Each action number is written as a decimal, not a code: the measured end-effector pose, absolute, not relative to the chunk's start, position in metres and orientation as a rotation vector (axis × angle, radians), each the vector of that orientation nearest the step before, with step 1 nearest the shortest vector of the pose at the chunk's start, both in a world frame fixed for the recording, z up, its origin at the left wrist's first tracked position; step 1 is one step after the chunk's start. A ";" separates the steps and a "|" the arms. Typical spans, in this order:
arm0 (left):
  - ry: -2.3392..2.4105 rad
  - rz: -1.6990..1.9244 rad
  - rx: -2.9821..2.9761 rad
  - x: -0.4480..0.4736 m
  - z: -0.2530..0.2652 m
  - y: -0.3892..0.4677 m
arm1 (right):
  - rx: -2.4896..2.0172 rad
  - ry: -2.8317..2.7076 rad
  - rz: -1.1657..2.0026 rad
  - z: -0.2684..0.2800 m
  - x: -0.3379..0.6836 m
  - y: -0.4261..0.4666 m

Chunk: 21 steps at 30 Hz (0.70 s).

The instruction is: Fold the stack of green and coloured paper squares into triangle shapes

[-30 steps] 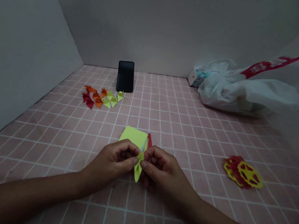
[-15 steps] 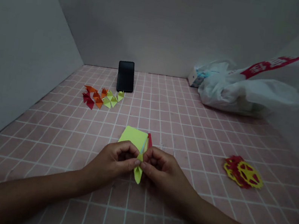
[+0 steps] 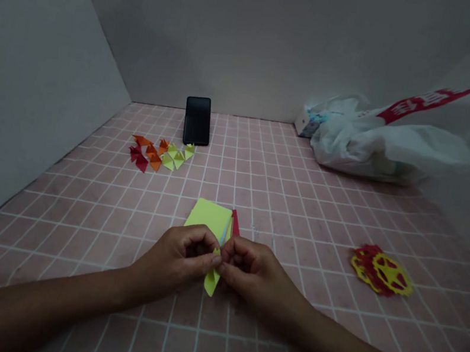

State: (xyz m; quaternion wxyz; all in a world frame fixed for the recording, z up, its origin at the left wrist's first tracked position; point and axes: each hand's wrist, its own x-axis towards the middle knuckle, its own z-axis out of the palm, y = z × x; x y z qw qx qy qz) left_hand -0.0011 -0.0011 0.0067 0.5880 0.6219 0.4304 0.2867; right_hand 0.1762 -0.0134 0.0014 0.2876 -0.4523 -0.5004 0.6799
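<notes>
My L hand & R hand are pinched narrow on the yellow folded paper btwn them, abt equally near; its long axis runs twd me, tip a bit L. Just beyond, yellow sheets on the worktop; small folded papers farther fwd-L

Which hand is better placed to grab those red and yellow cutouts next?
Probably the right hand: like the left hand, it's busy with folded yellow paper, but the cutouts lie nearer, on its side.
</notes>
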 end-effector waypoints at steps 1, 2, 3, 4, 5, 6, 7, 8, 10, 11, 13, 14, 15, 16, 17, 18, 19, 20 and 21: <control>1.002 0.672 1.479 -0.001 0.006 -0.001 | -1.214 -1.340 1.820 0.001 0.176 -0.014; 1.007 0.680 1.509 -0.002 0.006 -0.002 | -1.216 -1.332 1.826 0.001 0.176 -0.014; 1.022 0.694 1.533 -0.002 0.006 -0.002 | -1.207 -1.310 1.835 0.000 0.176 -0.014; 1.045 0.714 1.547 -0.002 0.006 -0.002 | -1.187 -1.271 1.846 0.000 0.176 -0.014; 1.072 0.741 1.552 -0.003 0.006 -0.002 | -1.157 -1.221 1.858 -0.001 0.176 -0.015; 1.103 0.771 1.558 -0.003 0.006 -0.002 | -1.122 -1.175 1.869 -0.002 0.176 -0.015; 1.137 0.797 1.569 -0.004 0.005 -0.002 | -1.089 -1.141 1.877 -0.003 0.176 -0.015; 1.170 0.820 1.602 -0.004 0.005 -0.002 | -1.068 -1.124 1.882 -0.004 0.177 -0.015; 1.239 0.849 1.708 -0.004 0.006 -0.002 | -1.064 -1.135 1.878 -0.004 0.178 -0.015; 1.271 0.859 1.760 -0.004 0.006 -0.002 | -1.064 -1.155 1.873 -0.003 0.178 -0.015; 1.312 0.891 1.806 -0.004 0.007 -0.002 | -1.067 -1.201 1.831 -0.002 0.179 -0.015; 1.319 0.915 1.792 -0.004 0.008 -0.003 | -1.072 -1.236 1.794 -0.001 0.179 -0.015; 1.320 0.938 1.759 -0.003 0.008 -0.004 | -1.080 -1.281 1.751 0.000 0.179 -0.015; 1.318 0.956 1.715 -0.003 0.008 -0.005 | -1.094 -1.337 1.705 0.001 0.178 -0.015; 1.311 0.966 1.667 -0.002 0.008 -0.006 | -1.112 -1.400 1.657 0.001 0.178 -0.015; 1.300 0.968 1.621 -0.001 0.008 -0.007 | -1.131 -1.467 1.610 0.001 0.177 -0.016; 1.284 0.964 1.581 -0.001 0.007 -0.008 | -1.150 -1.528 1.564 0.000 0.177 -0.016; 1.266 0.957 1.551 0.000 0.006 -0.009 | -1.165 -1.575 1.517 0.000 0.177 -0.016; 1.248 0.949 1.530 0.000 0.005 -0.009 | -1.176 -1.608 1.470 -0.001 0.177 -0.017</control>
